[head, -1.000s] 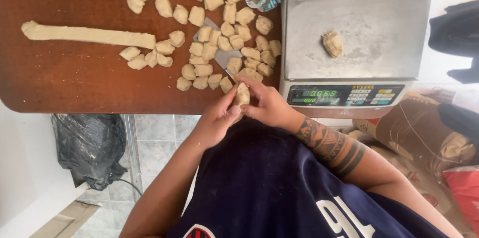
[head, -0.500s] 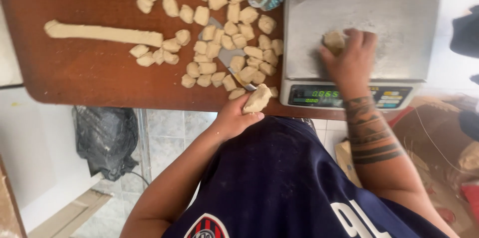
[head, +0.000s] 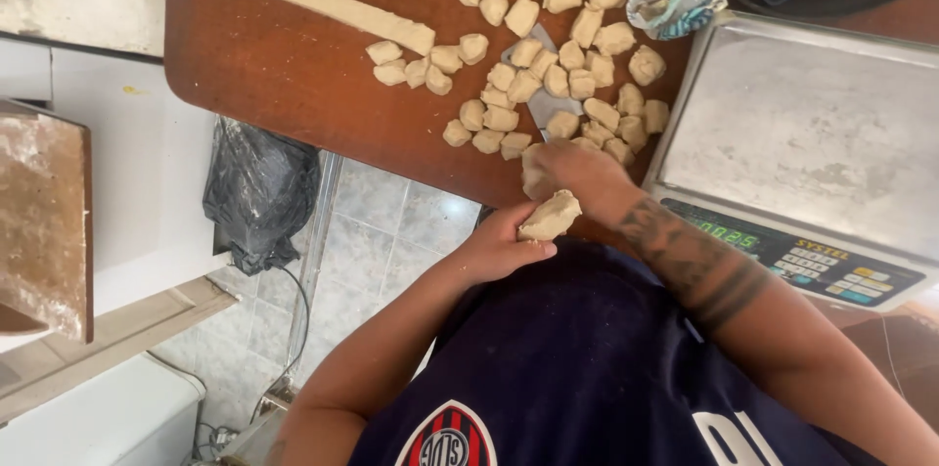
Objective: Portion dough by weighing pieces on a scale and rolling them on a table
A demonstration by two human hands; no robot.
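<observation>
Fingers (head: 509,249) of left hand (head: 494,249) curled, holding dough piece (head: 550,217) | right hand (head: 577,173) at its 12 o'clock, seemingly pinching another lump at table (head: 284,75) edge | step: portioning; next needs clear scale (head: 812,124) platform.

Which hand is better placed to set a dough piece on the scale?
Probably the right hand: it grips a dough piece nearest the scale. The left hand holds another lump, farther away.

Head camera looks straight down, close over table (head: 293,85)
</observation>
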